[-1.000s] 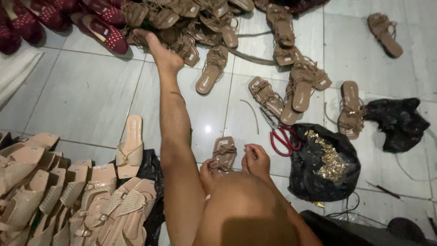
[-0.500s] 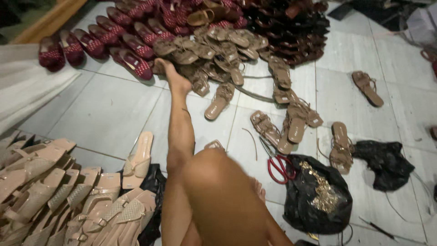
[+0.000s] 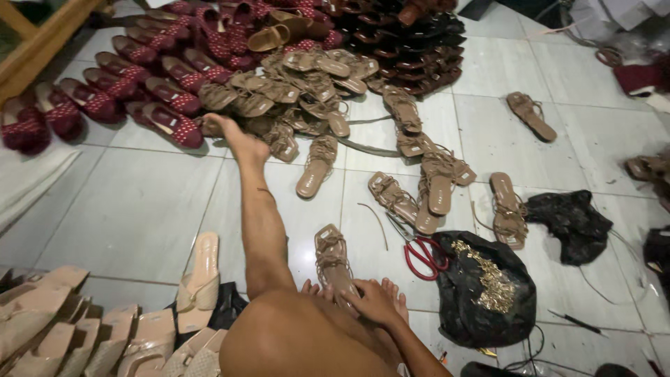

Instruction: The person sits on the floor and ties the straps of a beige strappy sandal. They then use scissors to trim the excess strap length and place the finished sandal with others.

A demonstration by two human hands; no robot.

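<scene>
I sit on the tiled floor with my bare leg (image 3: 262, 230) stretched out toward the shoe piles. My right hand (image 3: 373, 301) grips the near end of a brown strappy sandal (image 3: 331, 255) that lies flat on the tile, just beyond the toes of my other foot (image 3: 394, 290). My raised knee (image 3: 300, 335) fills the bottom of the view. My left hand is hidden, probably behind that knee.
Red-handled scissors (image 3: 419, 251) lie right of the sandal, next to a black bag of gold trim (image 3: 485, 290). Loose brown sandals (image 3: 440, 181) are scattered ahead. Piles of red shoes (image 3: 139, 91), brown sandals (image 3: 307, 84) and dark shoes (image 3: 412, 42) lie beyond; beige sandals (image 3: 105, 328) lie at left.
The view has tilted up and shows more of the far piles. A second earlier both hands were at the sandal; now only the right hand shows on it.
</scene>
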